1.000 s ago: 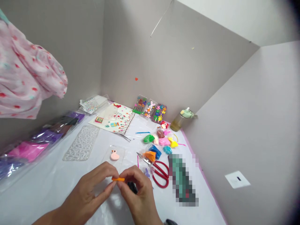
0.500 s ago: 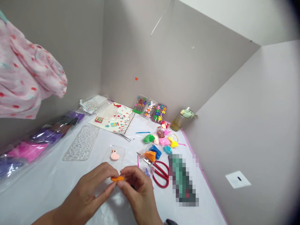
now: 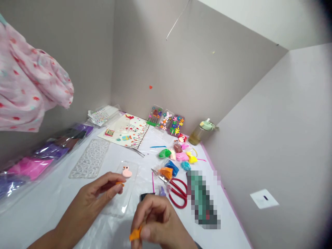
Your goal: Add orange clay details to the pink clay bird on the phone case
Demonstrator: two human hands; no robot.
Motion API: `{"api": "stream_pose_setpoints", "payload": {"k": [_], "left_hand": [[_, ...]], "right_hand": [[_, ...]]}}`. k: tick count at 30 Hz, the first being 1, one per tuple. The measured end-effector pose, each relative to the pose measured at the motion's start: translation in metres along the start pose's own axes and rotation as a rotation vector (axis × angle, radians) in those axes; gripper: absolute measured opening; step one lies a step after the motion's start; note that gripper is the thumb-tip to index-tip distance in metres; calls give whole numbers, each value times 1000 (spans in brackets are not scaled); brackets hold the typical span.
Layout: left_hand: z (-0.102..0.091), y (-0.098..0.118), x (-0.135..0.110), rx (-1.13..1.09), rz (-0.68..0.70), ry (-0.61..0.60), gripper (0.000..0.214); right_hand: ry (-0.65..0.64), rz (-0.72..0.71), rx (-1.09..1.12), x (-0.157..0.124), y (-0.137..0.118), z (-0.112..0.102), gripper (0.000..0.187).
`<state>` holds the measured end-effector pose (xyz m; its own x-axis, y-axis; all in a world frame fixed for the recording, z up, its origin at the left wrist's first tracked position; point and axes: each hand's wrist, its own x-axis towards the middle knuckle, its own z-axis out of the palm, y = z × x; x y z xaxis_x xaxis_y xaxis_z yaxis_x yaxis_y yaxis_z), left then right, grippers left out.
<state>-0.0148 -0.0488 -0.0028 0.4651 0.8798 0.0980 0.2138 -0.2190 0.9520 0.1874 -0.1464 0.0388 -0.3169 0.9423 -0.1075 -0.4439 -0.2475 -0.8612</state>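
My left hand [image 3: 97, 195] pinches a tiny bit of orange clay [image 3: 119, 183] between thumb and fingertips, just below a pink clay bird [image 3: 127, 172] stuck on a clear phone case [image 3: 121, 204]. My right hand [image 3: 162, 224] is lower, near the bottom edge, fingers closed on a larger lump of orange clay [image 3: 135, 234]. The two hands are apart.
Red scissors [image 3: 176, 192] and several small bags of coloured clay [image 3: 173, 159] lie to the right. A textured clear case [image 3: 90, 158], sticker sheets [image 3: 128, 130], decorated cases [image 3: 166, 121] and a bottle [image 3: 199, 132] sit farther back. Bagged clay packs [image 3: 38, 155] line the left wall; pink fabric [image 3: 28, 90] hangs above.
The hands were together on one orange piece; now they have separated. The left hand carried a small bit up toward the pink bird, the right dropped down with the larger lump.
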Motion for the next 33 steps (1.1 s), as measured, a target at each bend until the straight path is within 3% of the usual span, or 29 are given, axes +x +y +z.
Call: {"api": "stream_pose_setpoints", "payload": {"k": [2,7,13,17,21,26,30,33], "left_hand": [[-1,4,0,-31,-64,-40,37],[7,5,-3,-97,-59,-119,42],[13,-2,-2,-308,-165,-209,37],[17,15,-10,-576,-279,-116,50],[23,24,-19,-798,-380,-49,45],[35,20,-19,-1031,-480,4,36],[44,32,-17,-1232,-726,172,20],[50,40,-15,-1293,-899,190,27]], "right_hand": [[71,-58,18,3,-1,-3,31],[316,-113,-4,15,3,-4,23],[411,-136,-15,19,10,-5,31],[407,-133,-52,20,15,-6,47],[499,-167,-219,17,16,-7,49],[524,-316,-469,10,14,0,28],[493,-480,-733,10,31,8,12],[410,-664,-1040,14,52,13,19]]}}
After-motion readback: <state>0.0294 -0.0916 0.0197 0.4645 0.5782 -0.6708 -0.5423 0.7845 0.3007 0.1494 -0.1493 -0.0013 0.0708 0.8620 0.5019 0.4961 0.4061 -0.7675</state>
